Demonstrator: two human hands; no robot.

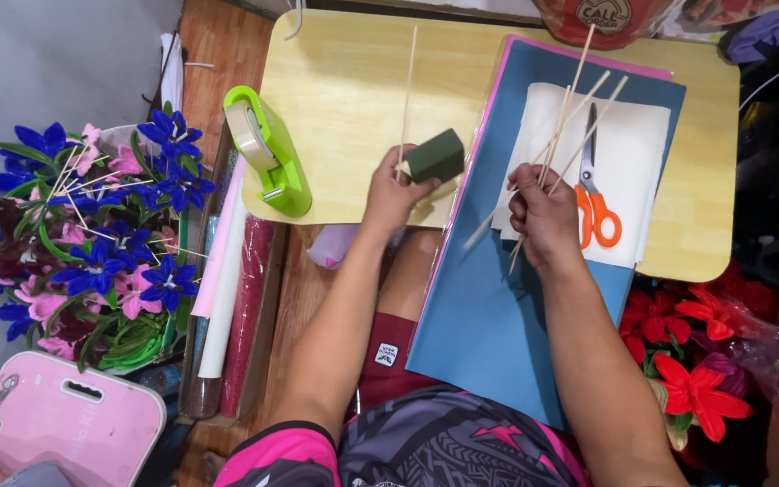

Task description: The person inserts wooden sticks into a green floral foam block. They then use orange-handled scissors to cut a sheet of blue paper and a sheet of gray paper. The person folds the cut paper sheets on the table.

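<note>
Your left hand [392,192] is closed around a dark green rectangular foam block [436,155], fingers and thumb pinching its lower end, and it holds the block just above the front edge of the low pale-yellow wooden table [344,90]. A single thin wooden stick [407,95] runs up from that hand toward the table's back edge; you cannot tell whether it is stuck in the block or only held beside it. Your right hand [543,212] is curled tight around a bundle of thin wooden skewers [574,122], which fan out toward the back right corner. That hand sits over a white paper sheet [628,135] lying on a large blue paper sheet [498,307] that hangs over the front edge onto your lap. Orange-handled scissors [595,194] lie on the white sheet just beside your right hand. A lime-green tape dispenser [268,149] stands at the table's front left corner. Blue and pink artificial flowers [110,225] lie well off the left edge, red artificial flowers [696,352] off the right.
</note>
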